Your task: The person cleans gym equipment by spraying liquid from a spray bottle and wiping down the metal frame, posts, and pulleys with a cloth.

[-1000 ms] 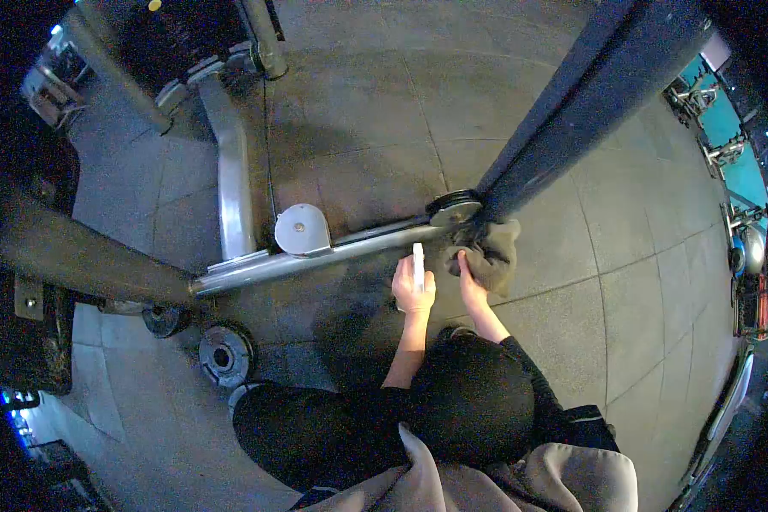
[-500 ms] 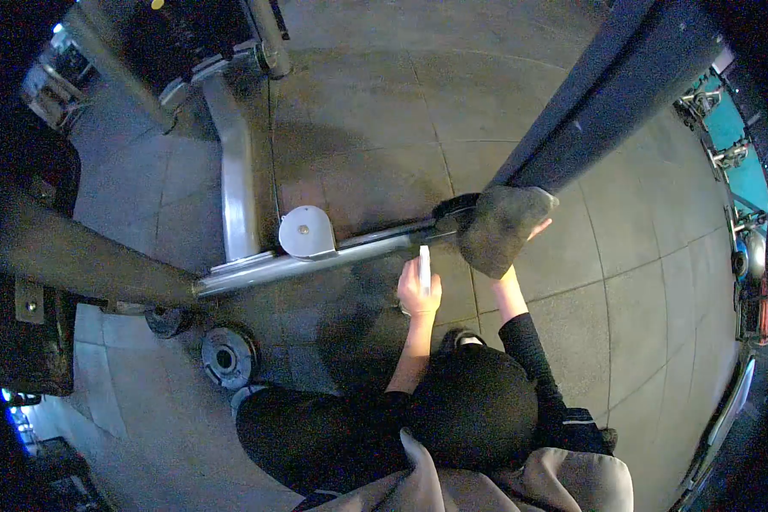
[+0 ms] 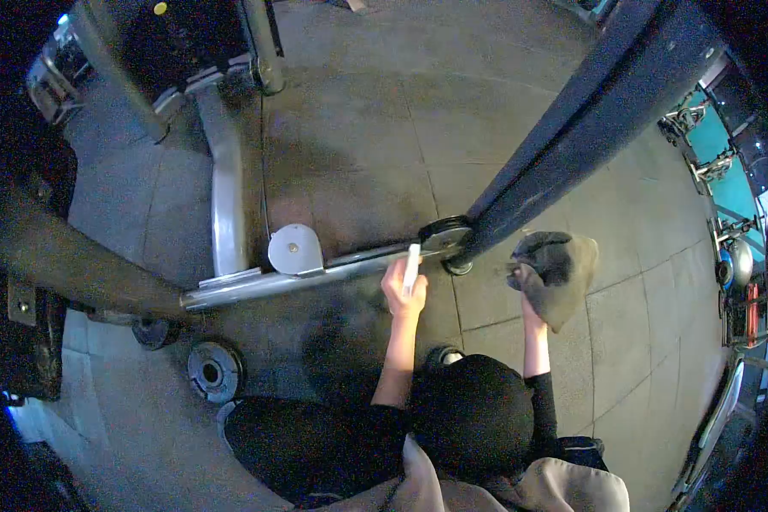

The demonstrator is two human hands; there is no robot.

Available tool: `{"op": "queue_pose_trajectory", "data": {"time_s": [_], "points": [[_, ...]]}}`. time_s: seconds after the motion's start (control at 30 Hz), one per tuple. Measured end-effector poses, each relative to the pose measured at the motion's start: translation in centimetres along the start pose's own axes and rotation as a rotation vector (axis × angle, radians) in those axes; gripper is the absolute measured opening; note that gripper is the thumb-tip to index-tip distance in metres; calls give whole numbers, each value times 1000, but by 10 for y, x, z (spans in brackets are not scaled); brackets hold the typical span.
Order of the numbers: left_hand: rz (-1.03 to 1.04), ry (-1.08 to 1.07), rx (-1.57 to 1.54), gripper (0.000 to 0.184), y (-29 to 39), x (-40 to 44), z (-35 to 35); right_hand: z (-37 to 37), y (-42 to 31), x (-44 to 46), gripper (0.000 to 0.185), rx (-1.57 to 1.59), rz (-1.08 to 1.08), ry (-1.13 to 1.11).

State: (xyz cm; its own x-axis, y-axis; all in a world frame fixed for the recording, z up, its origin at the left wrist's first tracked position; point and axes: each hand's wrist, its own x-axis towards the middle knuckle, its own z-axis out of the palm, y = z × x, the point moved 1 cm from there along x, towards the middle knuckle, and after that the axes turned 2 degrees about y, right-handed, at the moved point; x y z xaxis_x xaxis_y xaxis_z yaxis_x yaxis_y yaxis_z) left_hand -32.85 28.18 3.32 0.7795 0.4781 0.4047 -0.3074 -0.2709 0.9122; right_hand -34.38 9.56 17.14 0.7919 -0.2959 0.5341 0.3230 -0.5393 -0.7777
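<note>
Closed round a slim white object [image 3: 411, 271], my left hand [image 3: 403, 292] is just below the right part of the silver floor rail [image 3: 350, 266]. The white object points up and away from me. Further right, my right hand [image 3: 531, 286] grips a grey-brown cloth [image 3: 572, 277], which hangs spread around it and partly hides the fingers. The cloth is apart from the dark slanted post [image 3: 563, 145] and over the floor to its right. At the foot of that post is a round dark pad [image 3: 446, 230].
A round silver cover [image 3: 295, 249] sits on the rail. A weight plate [image 3: 215, 372] lies at lower left, near a thick slanted tube [image 3: 85, 256]. My bent knees are below my hands. More gym equipment [image 3: 712, 171] lines the far right.
My right hand and the cloth have gone from beside the rail's end, up to the post's foot, then away to the right. My left hand keeps its hold near the rail.
</note>
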Motion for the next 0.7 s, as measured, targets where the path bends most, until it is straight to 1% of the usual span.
{"op": "queue_pose_trajectory", "data": {"time_s": [0.03, 0.07, 0.1, 0.17, 0.23, 0.27, 0.3, 0.33, 0.37, 0.4, 0.43, 0.5, 0.53, 0.57, 0.6, 0.63, 0.67, 0.7], "points": [[98, -111, 50, 28, 15, 15, 2, -5, 19, -6, 53, 164, 167, 131], [6, -206, -181, 28, 33, 30, 5, -11, 50, -9, 54, -15, 35, 199], [24, -260, -227, 30, 55, 48, 8, -10, 45, -4, 54, -14, 23, 218], [-7, -352, -211, 32, 100, 78, 13, -11, 33, 14, 55, -91, -8, 162], [-272, -443, -385, 32, 134, 97, 31, -14, 22, 32, 56, -172, -33, 102], [-157, -508, -309, 29, 155, 110, 31, -12, 13, 41, 56, -210, -50, 69], [-135, -506, -324, 29, 173, 120, 34, -12, 5, 53, 56, -249, -69, 37], [-157, -546, -388, 28, 189, 128, 36, -6, -6, 68, 57, -289, -85, 8], [-174, -587, -451, 26, 199, 135, 39, -15, -11, 72, 57, -327, -102, -17], [-133, -639, -444, 21, 203, 143, 39, -24, -16, 77, 58, -366, -122, -37], [-94, -642, -461, 21, 206, 151, 40, -21, -28, 90, 58, -406, -146, -52], [-27, -656, -357, 16, 209, 157, 39, -7, -56, 110, 59, -492, -175, -90], [67, -634, -321, 15, 210, 159, 35, -1, -69, 114, 59, -535, -183, -115], [80, -633, -331, 15, 209, 158, 31, 2, -79, 122, 60, -581, -188, -148], [114, -588, -242, 16, 211, 158, 26, -31, -68, 68, 60, -627, -191, -186], [147, -539, -154, 18, 212, 156, 22, -30, -77, 70, 61, -673, -195, -223], [49, -524, -218, 19, 202, 153, 25, -32, -47, 66, 67, -724, -227, -179], [52, -522, -222, 19, 194, 150, 27, -33, -20, 70, 67, -727, -231, -176]]}}
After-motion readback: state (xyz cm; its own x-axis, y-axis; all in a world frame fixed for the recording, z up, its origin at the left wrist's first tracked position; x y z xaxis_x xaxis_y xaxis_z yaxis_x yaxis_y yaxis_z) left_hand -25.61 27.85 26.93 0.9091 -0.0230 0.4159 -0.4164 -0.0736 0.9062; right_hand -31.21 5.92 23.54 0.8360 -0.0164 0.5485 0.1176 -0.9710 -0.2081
